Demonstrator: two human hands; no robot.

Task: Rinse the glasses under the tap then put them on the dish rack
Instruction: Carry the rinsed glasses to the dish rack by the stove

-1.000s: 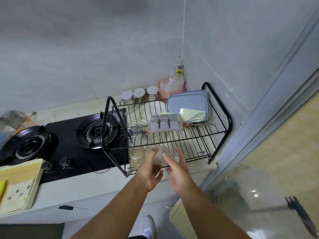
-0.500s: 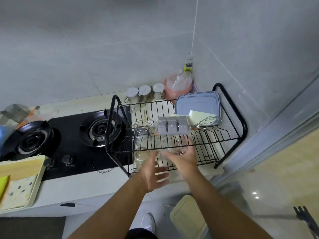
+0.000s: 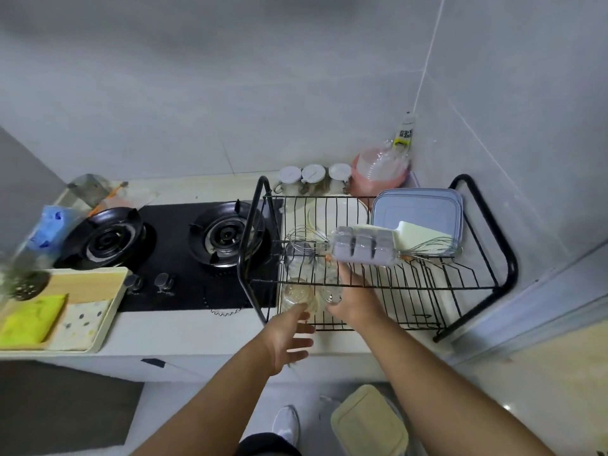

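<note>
the right hand point(image 3: 353, 299) reaches into the lower tier of the dish rack point(image 3: 411, 291) and lies against the side of a clear glass point(image 3: 330, 292). i cannot tell whether its fingers close round the glass, because wires and glare blur them. the left hand point(image 3: 287, 339) hovers just below with fingers spread, holding nothing. its tips are near a second glass point(image 3: 297, 296), which sits at the rack's front left corner just beside the first.

by my judgement the glass is light, rigid and thin. it is likely wet and so slippery, and it could chip against the wires or its neighbour. it is best held round the body, thumb opposite fingers, and set down softly.

behind these stands a jar point(image 3: 297, 258). the ice tray point(image 3: 363, 246) on the upper tier hides what lies beneath it. clear on clear, the glasses in that corner are hard to count. no tap or sink is in view.
</note>
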